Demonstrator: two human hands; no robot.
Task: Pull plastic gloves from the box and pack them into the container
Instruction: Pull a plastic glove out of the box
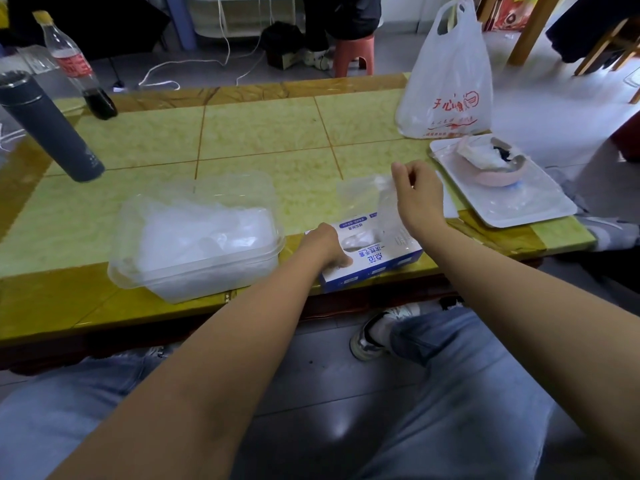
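Note:
A blue and white glove box (375, 259) lies near the front edge of the green tiled table (259, 133). My left hand (325, 245) grips the box's left end, thumb on the front face. My right hand (417, 195) pinches a clear plastic glove (382, 206) above the box; the glove's lower end still reaches into the box's top opening. Left of the box stands a clear plastic container (194, 237) with its lid hinged open, holding a heap of clear gloves.
A dark flask (48, 128) and a cola bottle (78, 65) stand at the table's far left. A white plastic bag (450, 81) stands at the back right, with a white tray (512, 199) carrying a pink bowl beside it. My knees are below the table edge.

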